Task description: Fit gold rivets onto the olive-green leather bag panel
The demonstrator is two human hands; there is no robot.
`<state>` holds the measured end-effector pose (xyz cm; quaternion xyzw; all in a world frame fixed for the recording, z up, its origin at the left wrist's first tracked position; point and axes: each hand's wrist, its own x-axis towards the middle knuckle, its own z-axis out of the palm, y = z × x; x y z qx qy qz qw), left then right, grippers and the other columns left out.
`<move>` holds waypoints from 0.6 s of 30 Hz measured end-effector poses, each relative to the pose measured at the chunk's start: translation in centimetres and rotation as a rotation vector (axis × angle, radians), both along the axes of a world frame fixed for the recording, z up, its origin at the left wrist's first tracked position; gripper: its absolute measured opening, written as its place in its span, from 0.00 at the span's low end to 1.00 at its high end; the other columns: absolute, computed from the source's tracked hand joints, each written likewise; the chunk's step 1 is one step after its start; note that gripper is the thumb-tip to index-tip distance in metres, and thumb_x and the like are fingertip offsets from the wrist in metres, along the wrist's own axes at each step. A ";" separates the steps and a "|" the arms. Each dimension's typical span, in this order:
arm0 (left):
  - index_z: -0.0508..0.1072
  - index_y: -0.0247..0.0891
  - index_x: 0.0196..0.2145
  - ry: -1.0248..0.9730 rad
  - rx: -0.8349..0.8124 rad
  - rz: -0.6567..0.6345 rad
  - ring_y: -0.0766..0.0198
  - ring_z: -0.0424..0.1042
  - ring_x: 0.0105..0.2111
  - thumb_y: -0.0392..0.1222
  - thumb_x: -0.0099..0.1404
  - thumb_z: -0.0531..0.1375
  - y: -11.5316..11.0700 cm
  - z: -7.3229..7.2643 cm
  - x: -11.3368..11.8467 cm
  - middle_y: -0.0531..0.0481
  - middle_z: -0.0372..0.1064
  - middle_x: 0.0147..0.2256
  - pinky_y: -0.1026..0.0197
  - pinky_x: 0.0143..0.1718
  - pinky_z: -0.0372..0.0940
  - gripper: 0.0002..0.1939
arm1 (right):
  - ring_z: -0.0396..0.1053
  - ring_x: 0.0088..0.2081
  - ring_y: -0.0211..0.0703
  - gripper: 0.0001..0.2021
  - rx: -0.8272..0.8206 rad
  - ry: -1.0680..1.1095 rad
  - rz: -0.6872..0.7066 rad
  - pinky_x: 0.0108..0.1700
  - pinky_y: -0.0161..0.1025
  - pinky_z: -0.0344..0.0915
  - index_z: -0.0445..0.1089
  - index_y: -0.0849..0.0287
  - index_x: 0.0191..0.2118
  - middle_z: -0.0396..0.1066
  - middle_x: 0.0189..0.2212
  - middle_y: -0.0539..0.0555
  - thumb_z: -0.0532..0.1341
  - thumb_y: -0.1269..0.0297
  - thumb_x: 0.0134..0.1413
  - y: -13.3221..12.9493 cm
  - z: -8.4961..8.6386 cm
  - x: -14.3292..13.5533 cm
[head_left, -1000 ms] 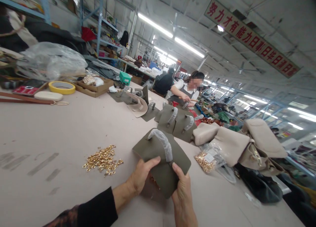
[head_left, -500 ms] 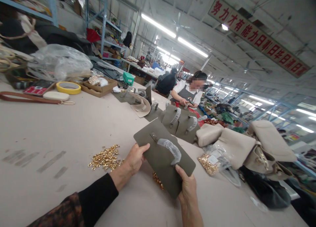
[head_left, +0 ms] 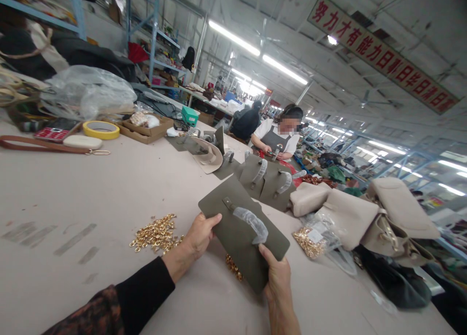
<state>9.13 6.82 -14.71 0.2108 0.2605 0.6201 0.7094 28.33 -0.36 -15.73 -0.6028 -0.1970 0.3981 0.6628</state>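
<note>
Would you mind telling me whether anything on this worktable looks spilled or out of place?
Yes: gold rings lie loose in a scattered heap on the table, left of the left hand, and a few more show under the held olive flap.

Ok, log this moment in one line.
left hand: holds olive bag flap | right hand: holds flap | handle: plastic-wrapped | gold eyelets: on table

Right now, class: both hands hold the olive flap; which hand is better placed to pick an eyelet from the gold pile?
Probably the left hand: it sits beside the gold eyelets, while the right hand grips the olive flap farther away.
</note>
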 end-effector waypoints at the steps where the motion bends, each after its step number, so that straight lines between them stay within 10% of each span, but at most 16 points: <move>1: 0.73 0.29 0.37 0.001 0.001 0.003 0.44 0.72 0.41 0.45 0.36 0.77 0.0 0.0 0.0 0.37 0.74 0.37 0.60 0.33 0.72 0.31 | 0.73 0.35 0.51 0.48 -0.003 -0.002 -0.005 0.33 0.38 0.74 0.66 0.68 0.54 0.76 0.37 0.58 0.79 0.56 0.20 0.0 0.1 0.0; 18: 0.72 0.30 0.41 0.017 -0.007 0.006 0.44 0.72 0.41 0.40 0.36 0.76 0.4 -0.3 -0.3 0.39 0.74 0.37 0.63 0.30 0.73 0.33 | 0.73 0.31 0.50 0.38 0.041 0.013 0.011 0.32 0.39 0.73 0.68 0.69 0.46 0.76 0.35 0.60 0.78 0.60 0.23 0.0 0.7 0.0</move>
